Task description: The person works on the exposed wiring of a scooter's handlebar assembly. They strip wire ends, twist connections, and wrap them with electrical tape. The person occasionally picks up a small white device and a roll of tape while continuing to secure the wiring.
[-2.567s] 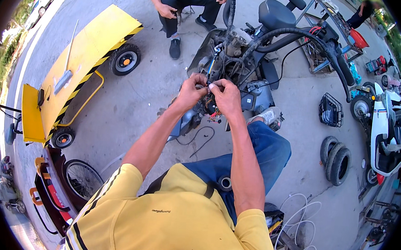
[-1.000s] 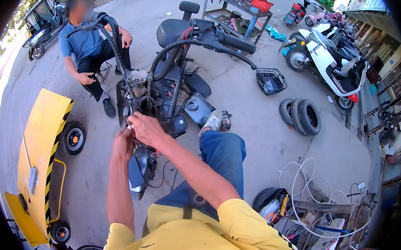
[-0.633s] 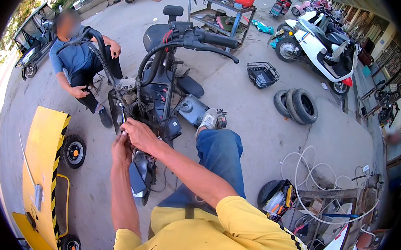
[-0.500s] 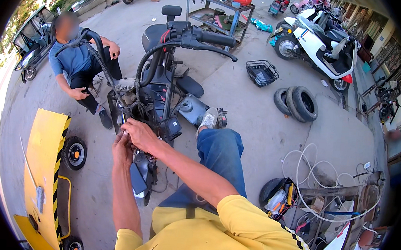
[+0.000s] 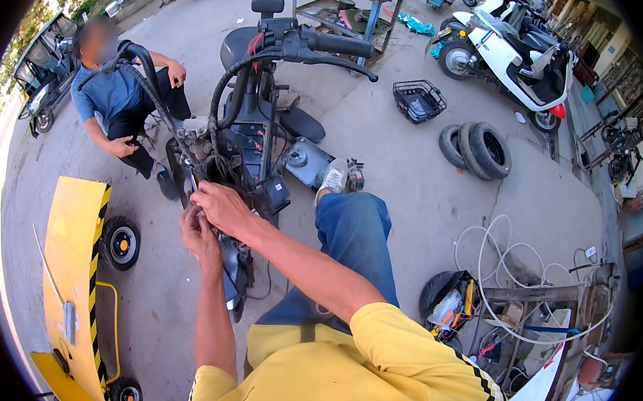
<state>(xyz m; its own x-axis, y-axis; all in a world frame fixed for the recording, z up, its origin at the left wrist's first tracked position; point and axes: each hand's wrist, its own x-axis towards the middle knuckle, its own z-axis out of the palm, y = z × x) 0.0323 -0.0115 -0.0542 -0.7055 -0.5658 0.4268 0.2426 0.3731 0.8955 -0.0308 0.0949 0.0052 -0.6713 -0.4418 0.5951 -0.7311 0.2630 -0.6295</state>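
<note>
A partly stripped electric scooter (image 5: 246, 139) stands in front of me, its black handlebar grip (image 5: 341, 44) turned to the right. Loose wires and cables (image 5: 223, 170) show at its front column. My right hand (image 5: 222, 208) is closed in a pinch beside the column, a thin, dark, bluish piece rising from the fingertips; its kind is too small to tell. Just below and touching it, my left hand (image 5: 200, 237) is closed too, its fingertips pressed together. What lies between the fingers is hidden. Under my forearms, a dark part with a smooth panel (image 5: 233, 275) partly shows.
A person in blue (image 5: 112, 100) squats at the left. A yellow panel (image 5: 71, 257) with wheels stands nearer. At right are a black basket (image 5: 419, 103), tyres (image 5: 478, 150), a white scooter (image 5: 514, 65), a tool bag (image 5: 452, 306) and a coiled hose (image 5: 483, 286). Behind stands a metal cart (image 5: 347, 8).
The view has shifted slightly, so the scooter sits a little further left. Both hands stay together at the front column; my left hand is slightly more bent at the wrist.
</note>
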